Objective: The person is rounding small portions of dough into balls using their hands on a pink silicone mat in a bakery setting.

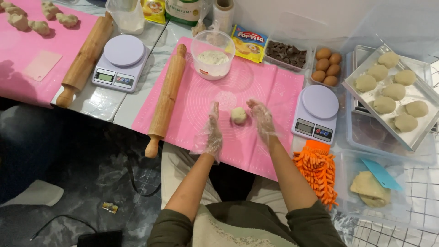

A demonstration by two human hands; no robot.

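Pink mat (256, 142) on our tabletop (137, 98).
Dough ball (238, 115) lies between our open left hand (211, 132) and right hand (262, 118), neither grip holding it.

- A low marble-patterned grey tabletop (137, 98) carries everything.
- Directly on it: a pink silicone baking mat (270, 87) and a second pink mat (27, 45) at far left.
- Between the mats, a round-topped white digital kitchen scale (120, 61) beside a long wooden rolling pin (86, 57).
- A matching scale (316, 112) sits just right of the near mat.
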